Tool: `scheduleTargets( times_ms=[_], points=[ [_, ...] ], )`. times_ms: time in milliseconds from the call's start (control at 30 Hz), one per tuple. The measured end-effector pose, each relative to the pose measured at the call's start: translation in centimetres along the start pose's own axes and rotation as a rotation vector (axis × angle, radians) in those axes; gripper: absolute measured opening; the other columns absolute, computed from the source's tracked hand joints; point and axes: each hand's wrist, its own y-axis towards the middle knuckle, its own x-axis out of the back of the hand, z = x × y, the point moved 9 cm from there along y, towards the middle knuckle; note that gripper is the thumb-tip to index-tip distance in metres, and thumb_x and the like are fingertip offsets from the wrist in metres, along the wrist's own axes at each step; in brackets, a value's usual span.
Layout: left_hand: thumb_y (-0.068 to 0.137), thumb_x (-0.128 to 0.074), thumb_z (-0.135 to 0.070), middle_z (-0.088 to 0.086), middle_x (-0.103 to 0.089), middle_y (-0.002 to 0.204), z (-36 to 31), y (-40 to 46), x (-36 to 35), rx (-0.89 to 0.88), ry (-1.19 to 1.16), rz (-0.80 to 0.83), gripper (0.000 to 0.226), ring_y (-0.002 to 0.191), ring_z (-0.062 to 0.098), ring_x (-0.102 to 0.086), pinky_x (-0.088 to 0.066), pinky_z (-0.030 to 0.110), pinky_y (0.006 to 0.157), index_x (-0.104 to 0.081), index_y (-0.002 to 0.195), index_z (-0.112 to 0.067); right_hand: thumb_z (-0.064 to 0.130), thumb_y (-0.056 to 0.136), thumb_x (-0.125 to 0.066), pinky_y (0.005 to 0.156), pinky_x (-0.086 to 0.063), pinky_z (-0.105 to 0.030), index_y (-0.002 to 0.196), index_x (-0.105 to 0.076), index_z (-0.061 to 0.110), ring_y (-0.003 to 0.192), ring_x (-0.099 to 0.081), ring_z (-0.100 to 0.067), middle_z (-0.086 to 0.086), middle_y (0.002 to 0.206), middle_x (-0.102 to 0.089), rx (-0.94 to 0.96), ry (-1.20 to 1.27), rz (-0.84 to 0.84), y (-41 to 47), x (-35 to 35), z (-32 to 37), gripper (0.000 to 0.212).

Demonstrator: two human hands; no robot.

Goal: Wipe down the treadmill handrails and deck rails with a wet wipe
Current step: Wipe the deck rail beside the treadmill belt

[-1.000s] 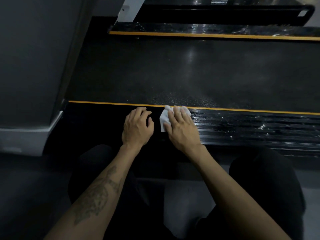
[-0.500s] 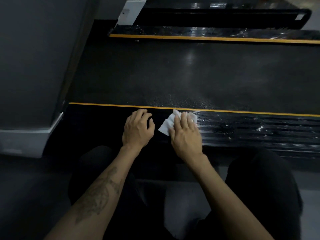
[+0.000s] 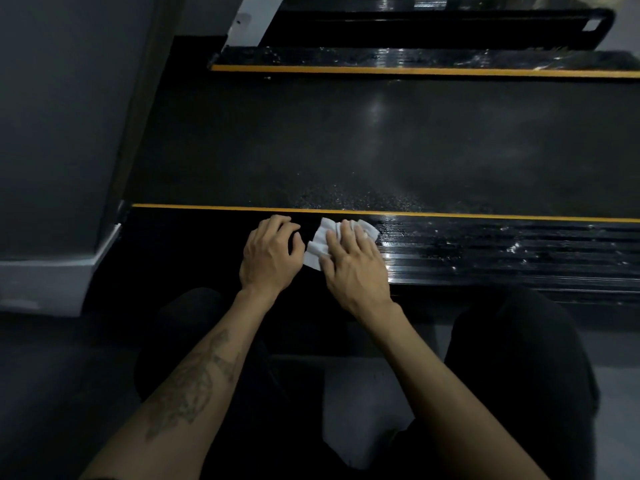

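Note:
The near deck rail (image 3: 502, 251) is black and ribbed, with a yellow stripe along its far edge; it looks wet and shiny to the right of my hands. My right hand (image 3: 353, 268) presses a crumpled white wet wipe (image 3: 320, 245) flat onto this rail with straight fingers. My left hand (image 3: 270, 258) rests on the rail just left of the wipe, its fingers loosely curled and holding nothing. The far deck rail (image 3: 415, 60), also black with a yellow stripe, runs across the top beyond the belt.
The dark treadmill belt (image 3: 381, 143) lies between the two rails. A grey wall with a white skirting (image 3: 52, 278) stands at the left. My knees in dark trousers (image 3: 519, 358) are below the rail, over a grey floor.
My right hand has slid the wipe slightly along the rail, and more of the wipe now sticks out on the thumb side. My left hand has stayed in place.

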Motion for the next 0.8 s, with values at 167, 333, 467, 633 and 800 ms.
scheduleTargets(
  times_ms=[167,333,467,633,800],
  points=[
    [0.094,-0.062,-0.017,0.006,-0.068,0.117,0.0,0.0,0.1,-0.005,-0.009,-0.015,0.023,0.107,0.029,-0.064,-0.051,0.045,0.088,-0.074,0.111,-0.007,0.043,0.111,-0.017,0.129,-0.006,-0.04,0.164,-0.011,0.012,0.159,-0.001,-0.027,-0.015,0.172,-0.005,-0.083,-0.04,-0.015,-0.3,0.4,-2.1,0.063],
    [0.095,-0.061,-0.015,0.007,-0.069,0.115,-0.2,-0.1,0.2,-0.016,-0.003,-0.026,0.022,0.106,0.029,-0.065,-0.052,0.045,0.086,-0.074,0.11,-0.006,0.042,0.111,-0.022,0.127,-0.007,-0.041,0.163,-0.021,0.011,0.158,-0.008,-0.031,-0.017,0.17,-0.012,-0.01,-0.02,-0.033,-1.4,-0.3,0.4,0.06],
    [0.094,-0.062,-0.014,0.007,-0.069,0.115,-0.2,-0.1,0.4,-0.006,-0.008,-0.028,0.022,0.107,0.029,-0.065,-0.052,0.046,0.086,-0.075,0.111,-0.006,0.043,0.111,-0.02,0.128,-0.007,-0.038,0.164,-0.016,0.015,0.159,-0.005,-0.024,-0.011,0.172,-0.008,-0.012,-0.032,-0.008,0.1,0.4,-1.2,0.06],
    [0.094,-0.063,-0.014,0.008,-0.07,0.11,-0.3,-0.2,0.4,-0.044,-0.014,-0.061,0.019,0.103,0.03,-0.066,-0.054,0.047,0.082,-0.076,0.106,-0.006,0.042,0.111,-0.016,0.129,-0.008,-0.042,0.162,-0.016,0.004,0.159,-0.004,-0.031,-0.021,0.17,-0.009,-0.081,-0.038,-0.03,-2.2,-0.5,-0.6,0.064],
    [0.097,-0.061,-0.019,0.006,-0.07,0.112,-0.4,-0.2,0.5,-0.071,-0.034,-0.057,0.02,0.104,0.028,-0.066,-0.053,0.045,0.083,-0.077,0.106,-0.01,0.044,0.112,-0.018,0.128,-0.002,-0.035,0.165,-0.013,0.015,0.159,-0.001,-0.023,-0.011,0.172,-0.005,0.043,-0.049,-0.014,-0.6,0.6,-1.2,0.06]
  ],
)
